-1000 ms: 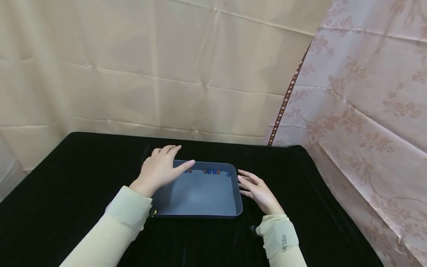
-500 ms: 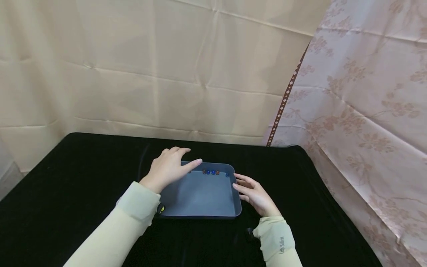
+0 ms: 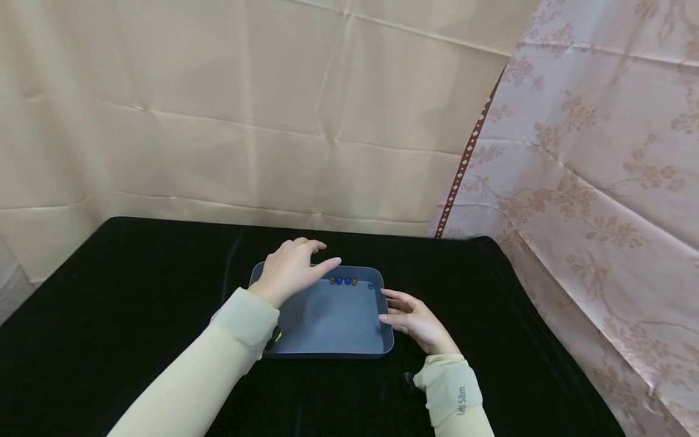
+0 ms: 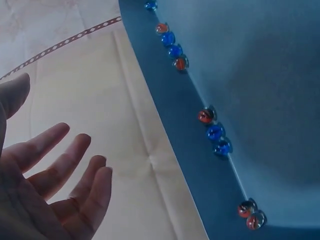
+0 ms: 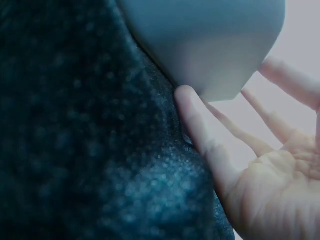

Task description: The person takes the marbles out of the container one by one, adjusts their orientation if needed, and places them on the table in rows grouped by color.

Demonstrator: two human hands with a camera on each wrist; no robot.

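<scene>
A shallow blue-grey tray (image 3: pixel 333 321) lies on the black cloth. Along its far wall rest several glass marbles, blue ones (image 4: pixel 215 132) and orange-red ones (image 4: pixel 205 115), in small groups; a lone blue marble (image 3: pixel 371 285) sits near the far right corner. My left hand (image 3: pixel 292 271) hovers over the tray's left part with fingers spread and thumb pointing right, holding nothing, and hides some marbles in the head view. My right hand (image 3: pixel 419 321) is at the tray's right side, its extended fingers against the outer wall (image 5: pixel 220 65).
Black cloth (image 3: pixel 136 315) covers the table around the tray. A cream curtain (image 3: pixel 218 121) hangs behind the table, and a pink floral curtain (image 3: pixel 601 182) runs along the right. Dark wrist devices stick out under both sleeves.
My left hand has moved right over the tray, uncovering its far left corner. My right hand has come in from slightly apart to the tray's right side. The marbles stay along the far wall.
</scene>
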